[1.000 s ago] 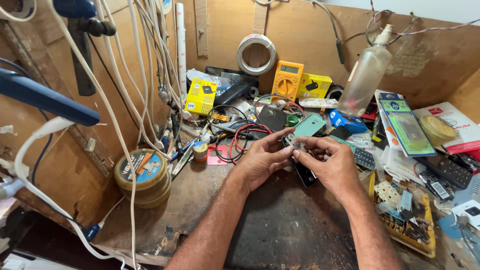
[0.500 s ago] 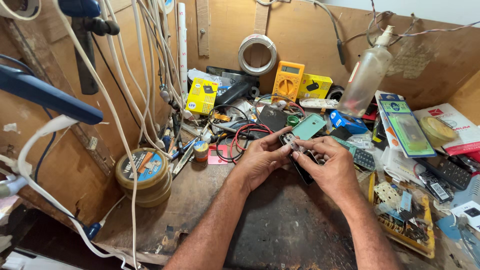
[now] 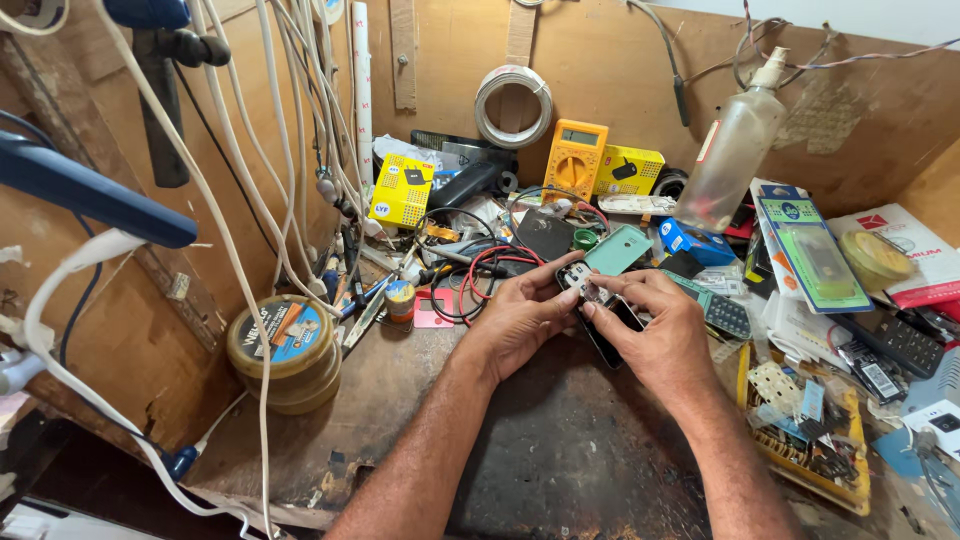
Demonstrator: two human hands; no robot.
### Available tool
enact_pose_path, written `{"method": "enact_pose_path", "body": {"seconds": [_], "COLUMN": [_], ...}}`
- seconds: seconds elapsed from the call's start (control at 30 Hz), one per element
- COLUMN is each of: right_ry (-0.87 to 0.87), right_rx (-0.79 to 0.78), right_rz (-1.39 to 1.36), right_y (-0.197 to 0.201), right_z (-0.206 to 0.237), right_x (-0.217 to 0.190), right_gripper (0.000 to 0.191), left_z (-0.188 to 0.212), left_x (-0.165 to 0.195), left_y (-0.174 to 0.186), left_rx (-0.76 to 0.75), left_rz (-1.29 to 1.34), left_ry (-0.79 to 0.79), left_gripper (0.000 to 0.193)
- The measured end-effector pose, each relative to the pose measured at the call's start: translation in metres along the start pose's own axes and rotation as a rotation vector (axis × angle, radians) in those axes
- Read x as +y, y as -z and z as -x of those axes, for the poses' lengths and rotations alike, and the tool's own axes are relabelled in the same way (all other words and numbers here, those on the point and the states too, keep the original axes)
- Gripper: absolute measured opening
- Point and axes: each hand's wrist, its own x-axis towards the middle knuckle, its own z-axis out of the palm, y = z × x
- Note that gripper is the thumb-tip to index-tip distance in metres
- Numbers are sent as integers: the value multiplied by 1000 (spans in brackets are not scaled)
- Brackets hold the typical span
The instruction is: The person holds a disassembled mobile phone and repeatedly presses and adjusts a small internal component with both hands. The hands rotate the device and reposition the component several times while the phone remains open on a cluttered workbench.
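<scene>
Left hand (image 3: 520,320) and right hand (image 3: 655,335) are both clamped on a small dark opened phone handset (image 3: 598,300), held just above the dark worn wooden surface (image 3: 560,450). Risk: loose parts could drop into clutter. Red wires (image 3: 480,275) lie just beyond the left hand; a teal phone cover (image 3: 620,248) crowds ahead.

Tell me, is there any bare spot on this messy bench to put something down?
Yes: the dark worn benchtop between and below the forearms is bare, and so is the strip between the stacked round tins and the left hand. Behind the hands, around the small phone held in both, cables, boxes and a yellow multimeter crowd the back. The right hand side is packed with parts.
</scene>
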Motion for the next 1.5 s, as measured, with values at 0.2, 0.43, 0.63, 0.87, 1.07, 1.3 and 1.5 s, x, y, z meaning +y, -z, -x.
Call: {"method": "enact_pose_path", "body": {"seconds": [0.2,0.43,0.63,0.87,1.07,1.3,1.5], "right_ry": [57,68,94,76,-9,3,-13], "right_rx": [12,18,40,23,-23,-49,-76], "right_rz": [45,46,82,96,48,-9,-22], "right_y": [0,-2,-6,-6,-2,-1,0], "right_z": [1,2,2,1,1,1,1], "right_x": [0,-2,-2,4,9,11,17], "right_gripper": [35,35,36,35,34,31,29], "left_z": [-1,0,-1,-3,-5,-5,-6], "left_x": [-2,-1,-3,-4,-6,-8,-10], "left_y": [1,0,1,2,0,-1,-2], "left_rx": [9,31,19,46,54,95,85], "left_rz": [7,-26,0,-42,-48,-88,-181], "left_ry": [-5,5,-4,11,-9,-14,-60], "left_gripper": [64,63,63,63,63,65,65]}}
